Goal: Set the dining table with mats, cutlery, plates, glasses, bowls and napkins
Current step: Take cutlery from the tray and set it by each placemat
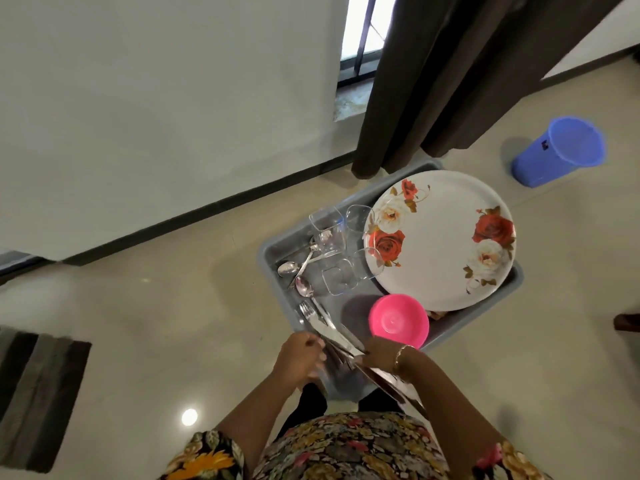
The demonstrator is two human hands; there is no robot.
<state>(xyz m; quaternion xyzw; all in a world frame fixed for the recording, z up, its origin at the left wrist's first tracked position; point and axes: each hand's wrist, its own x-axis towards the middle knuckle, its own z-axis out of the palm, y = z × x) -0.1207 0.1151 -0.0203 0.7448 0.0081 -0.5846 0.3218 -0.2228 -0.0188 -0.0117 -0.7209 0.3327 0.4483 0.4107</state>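
Observation:
A grey tub (273,249) holds a stack of white rose-patterned plates (440,240), several clear square glasses (337,277), a pink bowl (398,320), and spoons, forks and knives (306,292) along its left side. Brown mats (391,379) lie across its near end and stick out over the rim. My left hand (299,355) curls round the near-left rim. My right hand (381,351), with a bangle on the wrist, grips the near-right rim on top of the mats. Its fingers are hidden.
Beige tiled floor lies all around. A white wall with a dark skirting runs at the left. Dark curtains (433,81) hang just behind the tub. A blue plastic bin (557,150) stands at the right, and a striped grey rug (38,393) lies at the lower left.

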